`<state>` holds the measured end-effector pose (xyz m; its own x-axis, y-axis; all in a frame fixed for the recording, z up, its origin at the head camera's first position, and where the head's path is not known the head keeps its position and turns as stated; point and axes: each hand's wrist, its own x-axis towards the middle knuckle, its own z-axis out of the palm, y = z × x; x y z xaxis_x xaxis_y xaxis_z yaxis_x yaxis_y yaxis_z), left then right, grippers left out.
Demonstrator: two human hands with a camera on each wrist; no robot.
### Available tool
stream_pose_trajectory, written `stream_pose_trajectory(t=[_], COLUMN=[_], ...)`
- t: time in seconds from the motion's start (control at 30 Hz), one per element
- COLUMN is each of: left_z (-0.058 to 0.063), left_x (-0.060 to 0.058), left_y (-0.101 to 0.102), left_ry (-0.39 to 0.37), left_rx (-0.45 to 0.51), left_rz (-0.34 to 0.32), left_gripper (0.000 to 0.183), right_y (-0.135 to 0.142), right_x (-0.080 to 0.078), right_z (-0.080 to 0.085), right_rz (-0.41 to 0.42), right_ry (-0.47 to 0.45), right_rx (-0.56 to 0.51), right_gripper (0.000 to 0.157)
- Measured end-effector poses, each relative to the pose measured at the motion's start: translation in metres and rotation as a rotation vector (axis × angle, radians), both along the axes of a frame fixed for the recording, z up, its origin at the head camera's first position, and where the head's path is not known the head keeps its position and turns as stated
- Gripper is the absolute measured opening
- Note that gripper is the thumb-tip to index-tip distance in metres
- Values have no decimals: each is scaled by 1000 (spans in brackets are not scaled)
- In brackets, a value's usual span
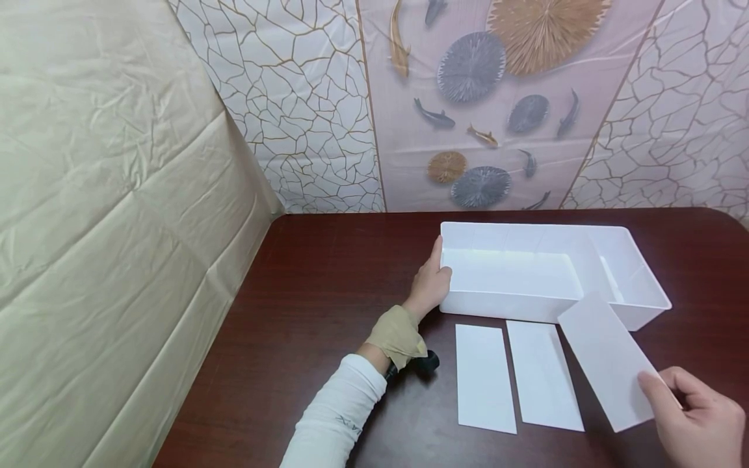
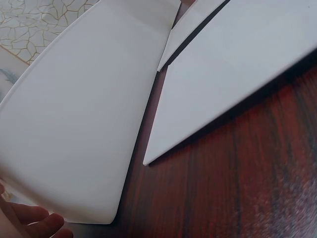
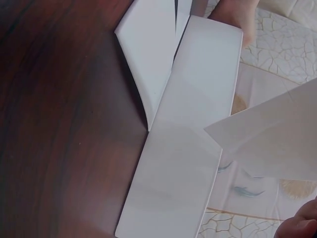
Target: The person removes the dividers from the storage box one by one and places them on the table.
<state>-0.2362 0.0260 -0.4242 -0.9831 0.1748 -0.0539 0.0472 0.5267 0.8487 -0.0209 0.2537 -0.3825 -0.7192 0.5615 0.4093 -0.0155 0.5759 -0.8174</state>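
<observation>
My left hand (image 1: pixel 429 285) grips the left end of a long white plastic bin (image 1: pixel 503 304), thumb over the rim and index finger along the end wall. In the left wrist view its curled fingers (image 2: pixel 42 220) show at that end wall. My right hand (image 1: pixel 699 413) pinches a thin white rectangular panel (image 1: pixel 611 367) by its near end, thumb on top. This panel is tilted up, its far corner overlapping the bin's front wall in the head view. Two similar white panels, a left one (image 1: pixel 486 377) and a right one (image 1: pixel 544 377), lie side by side in front of the bin.
The dark reddish-brown table (image 1: pixel 328 279) extends left of the bin. Behind it hangs a patterned cloth (image 1: pixel 316 117), and a cream cloth (image 1: pixel 117 260) covers the left side. A black device (image 1: pixel 427 362) sits under my left wrist. A pale band crosses the bin near its right end.
</observation>
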Motion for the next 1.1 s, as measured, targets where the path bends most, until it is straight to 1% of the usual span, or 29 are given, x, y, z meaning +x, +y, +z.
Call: stream_pose_trajectory(t=[0.2, 0.33, 0.5, 0.73, 1.0, 1.1], left_z=[0, 0, 0, 1, 2, 3], left_x=[0, 1, 1, 0, 1, 1], left_y=[-1, 0, -1, 0, 0, 0], left_ry=[0, 1, -3, -8, -9, -6], left_rx=[-3, 7, 2, -3, -4, -10], left_rz=[-3, -2, 0, 5, 11, 12], left_gripper=[66, 65, 65, 65, 65, 65], right_y=[0, 0, -1, 1, 1, 2], right_x=[0, 0, -1, -1, -2, -3], right_z=[-4, -5, -5, -8, -11, -11], right_rz=[16, 26, 16, -20, -30, -26], right_ry=[-5, -2, -41, -132, -155, -140], right_rx=[25, 44, 81, 99, 124, 136], right_gripper=[46, 44, 41, 38, 36, 36])
